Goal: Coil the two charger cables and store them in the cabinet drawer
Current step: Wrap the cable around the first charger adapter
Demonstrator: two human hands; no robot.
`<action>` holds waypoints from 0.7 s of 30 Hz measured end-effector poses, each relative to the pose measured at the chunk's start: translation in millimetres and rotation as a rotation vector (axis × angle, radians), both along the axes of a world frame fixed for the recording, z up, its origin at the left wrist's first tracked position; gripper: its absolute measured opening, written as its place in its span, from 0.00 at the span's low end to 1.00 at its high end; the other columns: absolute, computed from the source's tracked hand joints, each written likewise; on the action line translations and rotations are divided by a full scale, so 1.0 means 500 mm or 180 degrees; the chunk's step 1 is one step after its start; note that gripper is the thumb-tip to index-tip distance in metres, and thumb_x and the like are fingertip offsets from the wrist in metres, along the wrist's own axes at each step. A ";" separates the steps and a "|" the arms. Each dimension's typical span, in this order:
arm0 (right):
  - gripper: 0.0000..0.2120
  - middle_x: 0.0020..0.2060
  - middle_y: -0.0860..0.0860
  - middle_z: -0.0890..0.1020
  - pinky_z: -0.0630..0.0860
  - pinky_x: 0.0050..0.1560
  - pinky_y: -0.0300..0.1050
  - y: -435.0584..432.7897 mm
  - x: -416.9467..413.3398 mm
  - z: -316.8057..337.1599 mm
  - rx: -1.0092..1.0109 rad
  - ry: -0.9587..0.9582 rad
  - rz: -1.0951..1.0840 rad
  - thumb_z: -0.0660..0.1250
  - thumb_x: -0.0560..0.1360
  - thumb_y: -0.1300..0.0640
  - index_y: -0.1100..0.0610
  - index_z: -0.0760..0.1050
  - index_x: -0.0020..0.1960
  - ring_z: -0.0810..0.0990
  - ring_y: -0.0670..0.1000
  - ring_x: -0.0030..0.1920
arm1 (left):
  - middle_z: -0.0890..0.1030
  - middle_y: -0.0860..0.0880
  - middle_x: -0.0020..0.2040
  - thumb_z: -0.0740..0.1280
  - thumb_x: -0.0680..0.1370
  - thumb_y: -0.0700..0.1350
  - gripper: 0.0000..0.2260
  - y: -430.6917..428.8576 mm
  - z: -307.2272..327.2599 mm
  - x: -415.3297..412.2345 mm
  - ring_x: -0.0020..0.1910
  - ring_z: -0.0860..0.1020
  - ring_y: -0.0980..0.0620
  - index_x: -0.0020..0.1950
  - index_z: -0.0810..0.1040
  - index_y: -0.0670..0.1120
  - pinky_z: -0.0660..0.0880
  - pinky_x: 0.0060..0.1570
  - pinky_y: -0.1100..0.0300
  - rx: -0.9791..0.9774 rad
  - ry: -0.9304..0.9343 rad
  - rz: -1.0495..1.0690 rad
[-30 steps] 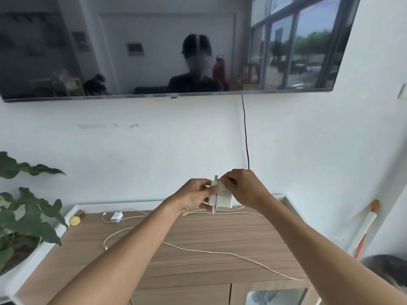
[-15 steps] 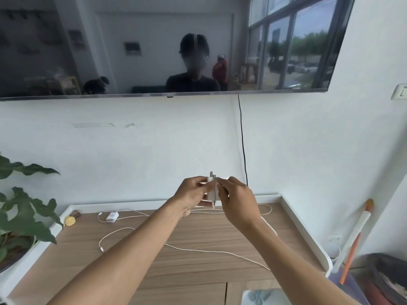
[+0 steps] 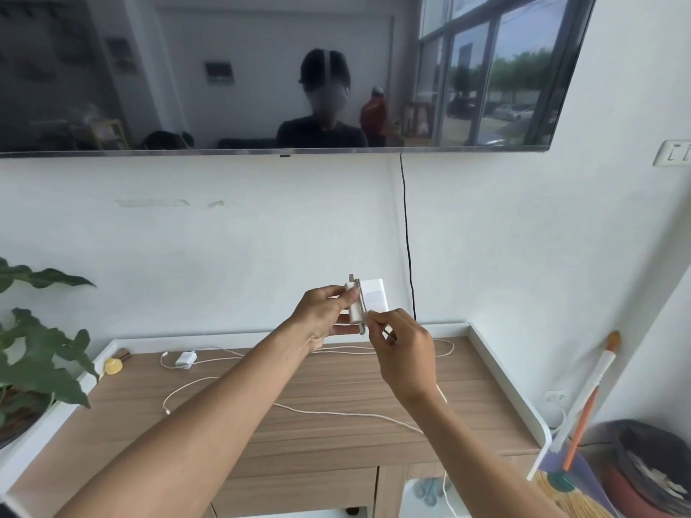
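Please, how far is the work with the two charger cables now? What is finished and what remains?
Nothing looks finished yet. In hand: the left hand holds one white charger while the right hand pinches its cable at it, barely wound. Left: loose cable lies across the cabinet top, the second charger lies untouched, and the drawer looks closed.

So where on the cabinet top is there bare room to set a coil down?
Cabinet top: bare wood front left, between the plant and white cable, and right, beside the white rim. Crowded along the back: small charger, yellow object.
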State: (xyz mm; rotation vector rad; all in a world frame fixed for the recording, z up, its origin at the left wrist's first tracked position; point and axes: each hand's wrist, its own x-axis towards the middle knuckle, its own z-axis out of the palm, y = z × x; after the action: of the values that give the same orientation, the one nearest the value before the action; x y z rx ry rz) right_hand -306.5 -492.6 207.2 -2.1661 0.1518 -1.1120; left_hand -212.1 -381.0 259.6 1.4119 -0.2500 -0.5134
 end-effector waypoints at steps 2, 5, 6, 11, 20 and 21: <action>0.05 0.36 0.45 0.81 0.73 0.29 0.48 0.005 -0.001 -0.003 0.0144 -0.0039 0.0033 0.70 0.75 0.57 0.51 0.79 0.41 0.69 0.47 0.27 | 0.82 0.44 0.45 0.70 0.77 0.44 0.11 0.002 -0.004 -0.002 0.36 0.83 0.45 0.56 0.80 0.39 0.83 0.38 0.52 -0.0023 0.0040 0.0017; 0.04 0.37 0.43 0.82 0.70 0.28 0.42 0.011 -0.009 -0.008 0.0311 -0.0121 0.0175 0.71 0.74 0.57 0.52 0.79 0.41 0.68 0.47 0.26 | 0.82 0.42 0.47 0.69 0.77 0.45 0.12 0.007 -0.007 -0.003 0.38 0.83 0.44 0.56 0.80 0.39 0.83 0.41 0.51 -0.0129 0.0133 0.0055; 0.04 0.35 0.41 0.81 0.67 0.27 0.38 0.014 -0.013 -0.011 0.0402 -0.0136 0.0213 0.71 0.74 0.58 0.53 0.79 0.41 0.67 0.47 0.25 | 0.82 0.42 0.47 0.69 0.77 0.45 0.13 0.009 -0.006 -0.003 0.38 0.83 0.43 0.57 0.80 0.38 0.83 0.41 0.50 -0.0197 0.0177 0.0082; 0.07 0.19 0.42 0.69 0.58 0.25 0.38 0.013 -0.014 -0.020 0.1352 0.0226 0.0594 0.71 0.75 0.56 0.56 0.79 0.40 0.59 0.46 0.23 | 0.82 0.41 0.47 0.68 0.78 0.43 0.11 0.022 -0.002 -0.006 0.40 0.83 0.42 0.57 0.79 0.38 0.83 0.42 0.50 -0.0377 0.0204 -0.0013; 0.04 0.29 0.56 0.72 0.63 0.30 0.42 -0.020 0.008 0.001 0.1902 0.1143 0.1327 0.74 0.72 0.57 0.53 0.83 0.38 0.63 0.51 0.28 | 0.83 0.46 0.47 0.64 0.80 0.44 0.10 0.065 0.001 -0.004 0.39 0.83 0.49 0.57 0.80 0.41 0.82 0.39 0.56 -0.0196 -0.0069 -0.0675; 0.03 0.29 0.54 0.73 0.62 0.30 0.42 -0.022 0.011 0.002 0.1863 0.1203 0.1376 0.74 0.72 0.57 0.53 0.84 0.40 0.63 0.50 0.27 | 0.83 0.45 0.47 0.64 0.80 0.43 0.10 0.069 0.004 -0.003 0.39 0.83 0.49 0.58 0.79 0.41 0.82 0.38 0.56 -0.0138 -0.0130 -0.0755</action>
State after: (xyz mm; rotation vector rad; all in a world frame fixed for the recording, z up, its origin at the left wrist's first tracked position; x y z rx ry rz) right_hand -301.0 -503.4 208.2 -1.7341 0.1449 -0.3444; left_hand -213.6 -346.5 261.4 1.3589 -0.4627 -0.6698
